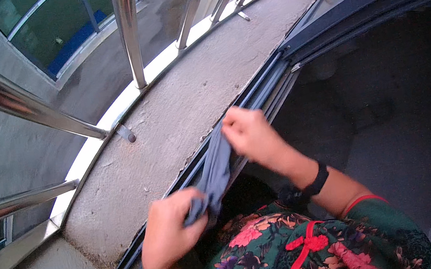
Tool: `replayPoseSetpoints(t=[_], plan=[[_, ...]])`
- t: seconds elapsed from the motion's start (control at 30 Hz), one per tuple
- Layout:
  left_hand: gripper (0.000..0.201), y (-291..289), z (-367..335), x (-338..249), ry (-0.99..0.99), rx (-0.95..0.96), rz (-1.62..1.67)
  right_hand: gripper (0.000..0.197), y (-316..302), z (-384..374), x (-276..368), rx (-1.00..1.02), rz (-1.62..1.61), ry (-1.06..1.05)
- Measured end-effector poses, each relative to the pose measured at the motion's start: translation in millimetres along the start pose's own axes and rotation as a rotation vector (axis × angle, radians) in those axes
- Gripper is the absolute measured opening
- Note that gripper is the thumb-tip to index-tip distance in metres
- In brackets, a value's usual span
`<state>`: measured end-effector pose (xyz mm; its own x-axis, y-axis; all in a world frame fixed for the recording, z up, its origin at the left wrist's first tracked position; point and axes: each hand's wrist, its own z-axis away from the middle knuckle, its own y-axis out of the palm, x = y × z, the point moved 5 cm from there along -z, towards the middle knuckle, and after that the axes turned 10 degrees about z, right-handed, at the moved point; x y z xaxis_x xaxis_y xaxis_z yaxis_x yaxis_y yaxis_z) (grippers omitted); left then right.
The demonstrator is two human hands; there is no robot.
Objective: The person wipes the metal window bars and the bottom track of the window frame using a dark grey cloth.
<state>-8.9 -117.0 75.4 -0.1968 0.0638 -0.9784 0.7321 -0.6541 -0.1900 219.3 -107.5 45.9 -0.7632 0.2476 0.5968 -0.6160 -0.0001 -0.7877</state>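
A grey-blue cloth is stretched between my two hands, above the dark metal window track. My left hand is closed around its lower end, where the fabric bunches up. The upper end is pinched in the fingers of my right hand. Between the hands the cloth hangs in lengthwise folds over the track. Whether it touches the track I cannot tell.
Beyond the track lies a rough concrete ledge, edged by shiny metal railing bars. A metal bracket sticks up at the ledge's outer side. A window shows past the bars. The dark sliding frame runs to the upper right.
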Motion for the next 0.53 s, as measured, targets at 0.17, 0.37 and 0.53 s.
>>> replayPoseSetpoints(t=[0.17, 0.37, 0.53], plan=[[0.017, -22, 53, 5, -0.145, -0.059, 0.069, 0.015, 29, 30, 41, -0.044, 0.118, -0.226], [0.019, -24, 58, 0, -0.094, -0.064, 0.089, 0.012, 29, 34, 44, -0.041, 0.115, -0.194], [0.022, -33, 97, 4, -0.150, 0.001, 0.039, 0.010, 51, 51, 64, 0.024, 0.052, -0.235]])
